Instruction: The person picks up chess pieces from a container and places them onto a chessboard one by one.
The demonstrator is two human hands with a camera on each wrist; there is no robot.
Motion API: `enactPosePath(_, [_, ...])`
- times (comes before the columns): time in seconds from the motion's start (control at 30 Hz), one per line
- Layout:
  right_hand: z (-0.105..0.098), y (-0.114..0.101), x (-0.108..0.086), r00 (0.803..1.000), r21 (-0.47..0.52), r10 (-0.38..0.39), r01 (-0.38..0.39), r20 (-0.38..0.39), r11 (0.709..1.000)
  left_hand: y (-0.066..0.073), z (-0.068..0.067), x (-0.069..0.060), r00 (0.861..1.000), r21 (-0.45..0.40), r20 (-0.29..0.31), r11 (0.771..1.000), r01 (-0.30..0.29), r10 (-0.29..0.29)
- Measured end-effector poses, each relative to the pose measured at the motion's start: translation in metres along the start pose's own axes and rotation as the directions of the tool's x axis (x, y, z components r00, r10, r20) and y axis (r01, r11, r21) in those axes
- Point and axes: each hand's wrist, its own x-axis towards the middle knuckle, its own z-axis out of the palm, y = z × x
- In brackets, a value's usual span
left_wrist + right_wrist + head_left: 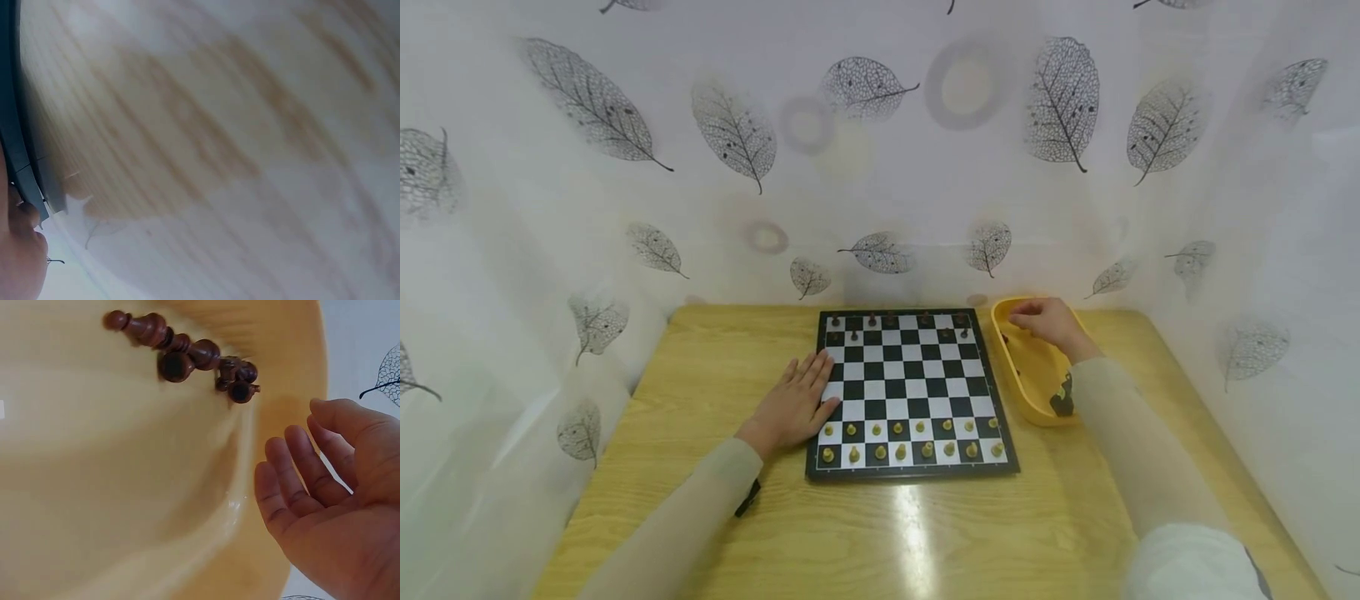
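Note:
A black-and-white chessboard (896,389) lies on the table. My left hand (790,406) rests with straight fingers on its left edge; in the left wrist view only part of that hand (22,250) shows beside the board's dark edge (19,125). Over the far end of a yellow tub (1030,408), my right hand (1051,322) hovers with loosely bent fingers. Nothing shows between those fingers in the right wrist view, where the hand (337,494) is beside the tub's rim. Several brown chess pieces (206,355) lie tipped over along the tub's wall.
Yellow chess pieces (927,448) stand in two rows on the board's near side. Several brown pieces (872,320) stand on its far rows. The wooden table (730,358) meets a leaf-printed curtain (880,167) at the back and sides.

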Motion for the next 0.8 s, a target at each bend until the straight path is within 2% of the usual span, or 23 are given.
enactPosePath(0.27, [0.001, 0.007, 0.003, 0.999, -0.050, -0.026, 0.028, 0.039, 0.998, 0.000, 0.002, 0.000, 1.000, -0.011, -0.008, 1.000, 0.004, -0.004])
enactPosePath(0.53, [0.005, 0.010, 0.007, 0.992, -0.133, 0.009, 0.008, 0.128, 0.991, 0.002, 0.001, 0.001, 1.000, -0.011, 0.002, 1.000, 0.005, -0.005])
enactPosePath(0.8, [0.013, 0.012, 0.015, 0.992, -0.125, -0.010, 0.026, 0.128, 0.992, 0.000, 0.003, 0.002, 1.000, -0.003, 0.003, 1.000, 0.008, -0.008])
